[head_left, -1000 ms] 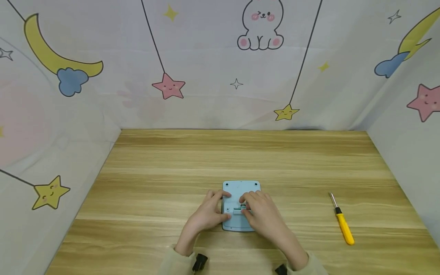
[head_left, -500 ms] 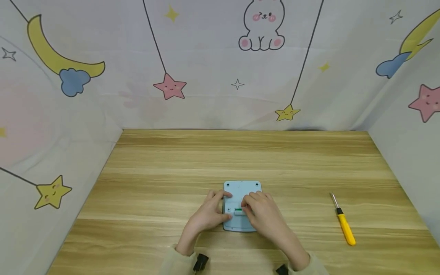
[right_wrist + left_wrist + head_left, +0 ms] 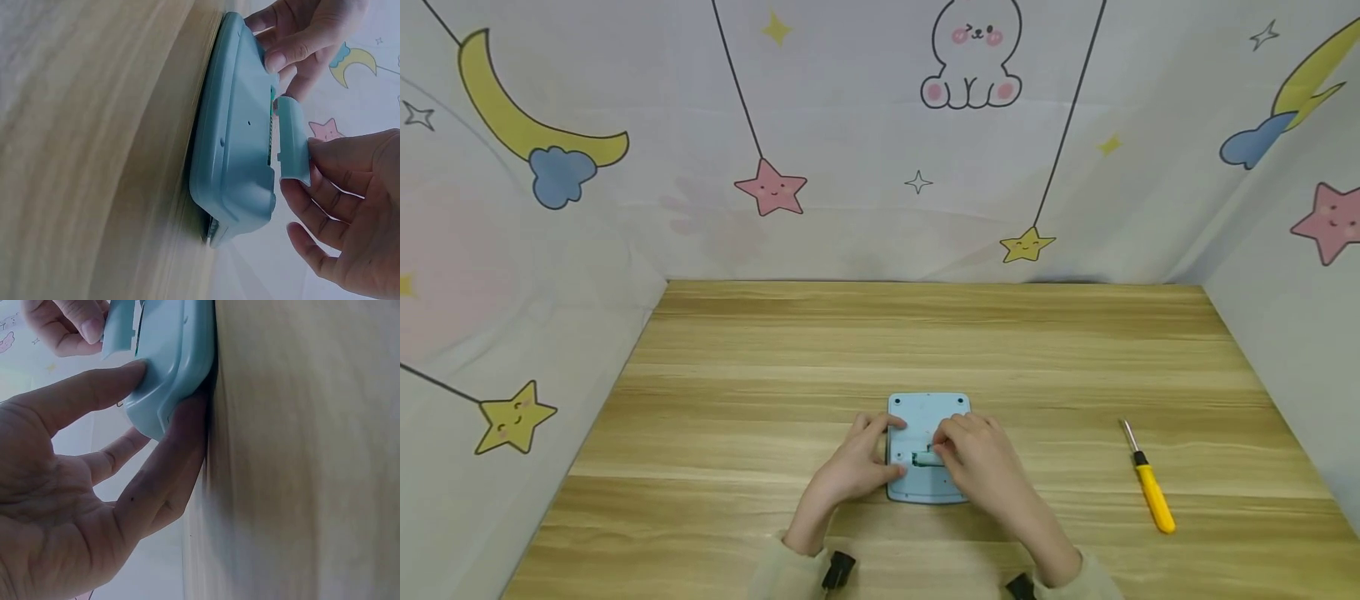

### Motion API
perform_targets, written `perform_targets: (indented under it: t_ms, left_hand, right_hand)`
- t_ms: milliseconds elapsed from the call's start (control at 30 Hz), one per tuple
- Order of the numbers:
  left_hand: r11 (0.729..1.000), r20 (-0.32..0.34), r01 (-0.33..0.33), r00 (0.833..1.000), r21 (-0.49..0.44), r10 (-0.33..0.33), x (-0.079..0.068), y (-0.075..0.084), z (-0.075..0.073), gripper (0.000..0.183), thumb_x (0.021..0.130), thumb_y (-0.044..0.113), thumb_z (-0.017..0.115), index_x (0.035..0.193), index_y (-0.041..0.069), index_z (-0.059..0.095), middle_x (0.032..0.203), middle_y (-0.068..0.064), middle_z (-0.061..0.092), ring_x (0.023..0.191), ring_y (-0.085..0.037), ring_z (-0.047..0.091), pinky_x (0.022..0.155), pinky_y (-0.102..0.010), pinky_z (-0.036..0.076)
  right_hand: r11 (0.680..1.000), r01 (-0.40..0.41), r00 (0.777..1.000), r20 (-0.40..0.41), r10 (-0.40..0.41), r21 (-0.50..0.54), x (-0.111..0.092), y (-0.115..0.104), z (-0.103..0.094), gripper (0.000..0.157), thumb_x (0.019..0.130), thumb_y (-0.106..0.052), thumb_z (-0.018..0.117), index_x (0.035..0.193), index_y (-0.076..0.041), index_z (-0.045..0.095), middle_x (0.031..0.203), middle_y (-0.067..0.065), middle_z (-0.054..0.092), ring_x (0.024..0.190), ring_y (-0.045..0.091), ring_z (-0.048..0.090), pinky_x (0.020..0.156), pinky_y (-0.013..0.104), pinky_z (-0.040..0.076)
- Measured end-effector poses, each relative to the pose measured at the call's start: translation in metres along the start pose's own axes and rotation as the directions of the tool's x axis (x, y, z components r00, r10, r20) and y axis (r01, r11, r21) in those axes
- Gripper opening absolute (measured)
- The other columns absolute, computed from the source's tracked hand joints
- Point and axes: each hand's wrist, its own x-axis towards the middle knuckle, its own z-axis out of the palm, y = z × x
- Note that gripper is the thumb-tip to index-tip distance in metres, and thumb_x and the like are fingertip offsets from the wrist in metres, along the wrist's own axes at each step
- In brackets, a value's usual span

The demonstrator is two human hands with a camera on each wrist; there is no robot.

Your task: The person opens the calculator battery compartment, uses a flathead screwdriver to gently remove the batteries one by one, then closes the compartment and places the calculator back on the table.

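A light blue plastic device (image 3: 927, 489), shaped like a calculator, lies back side up on the table. My left hand (image 3: 855, 465) grips its left edge, two fingertips resting on the back. With thumb and fingers, my right hand (image 3: 981, 457) pinches a curved light blue battery cover (image 3: 292, 140). In the right wrist view the cover stands off the device, a narrow gap between them. Beneath it the battery slot (image 3: 272, 134) is uncovered, and a bit of green shows inside. From the head, the right fingers hide the cover's right end.
A screwdriver (image 3: 1152, 496) with a yellow handle lies to the right on the wooden table (image 3: 760, 358), its tip pointing away. A printed cloth (image 3: 850, 242) hangs behind the table and along both sides.
The right hand has shifted slightly right, and the pinched battery cover has moved right with it, showing more of the slot's left end. The left hand has kept its hold.
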Motion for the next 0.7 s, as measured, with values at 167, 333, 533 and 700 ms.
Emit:
perform_targets:
  t_ms: [167, 333, 533, 700]
  left_hand:
    - [1.0, -0.003, 0.005, 1.0, 0.003, -0.005, 0.001, 0.0, 0.001, 0.05, 0.082, 0.008, 0.073, 0.127, 0.011, 0.053, 0.122, -0.02, 0.041, 0.075, -0.017, 0.045, 0.063, -0.022, 0.04]
    - [1.0, 0.005, 0.011, 1.0, -0.016, -0.011, 0.001, 0.0, 0.001, 0.05, 0.083, 0.007, 0.072, 0.128, 0.011, 0.052, 0.122, -0.02, 0.04, 0.07, -0.015, 0.045, 0.06, -0.022, 0.041]
    - [1.0, 0.008, 0.02, 1.0, -0.02, -0.02, 0.0, -0.001, 0.001, 0.05, 0.083, 0.007, 0.072, 0.129, 0.013, 0.051, 0.124, -0.019, 0.039, 0.068, -0.014, 0.045, 0.058, -0.021, 0.041]
    - [0.999, 0.008, 0.03, 1.0, -0.022, -0.029, 0.0, -0.001, 0.001, 0.05, 0.083, 0.007, 0.072, 0.129, 0.013, 0.051, 0.125, -0.019, 0.039, 0.067, -0.014, 0.045, 0.058, -0.021, 0.041]
  right_hand:
    - [0.999, -0.046, 0.999, 0.01, 0.046, 0.001, 0.001, 0.004, -0.003, 0.014, 0.079, -0.01, 0.077, 0.077, -0.019, 0.066, 0.073, -0.011, 0.062, 0.072, 0.008, 0.054, 0.081, 0.036, 0.043]
    - [0.998, -0.055, 0.998, -0.015, 0.055, -0.012, 0.0, 0.008, -0.006, 0.015, 0.078, -0.009, 0.077, 0.076, -0.019, 0.065, 0.073, -0.01, 0.062, 0.074, 0.008, 0.055, 0.081, 0.038, 0.043]
    - [0.998, -0.067, 0.998, -0.022, 0.067, -0.016, -0.001, 0.011, -0.007, 0.015, 0.078, -0.01, 0.077, 0.076, -0.018, 0.065, 0.074, -0.01, 0.062, 0.074, 0.008, 0.055, 0.082, 0.038, 0.044]
    - [0.998, -0.068, 0.997, -0.033, 0.067, -0.012, -0.002, 0.013, -0.007, 0.016, 0.077, -0.009, 0.078, 0.076, -0.018, 0.065, 0.074, -0.009, 0.061, 0.074, 0.008, 0.054, 0.081, 0.037, 0.043]
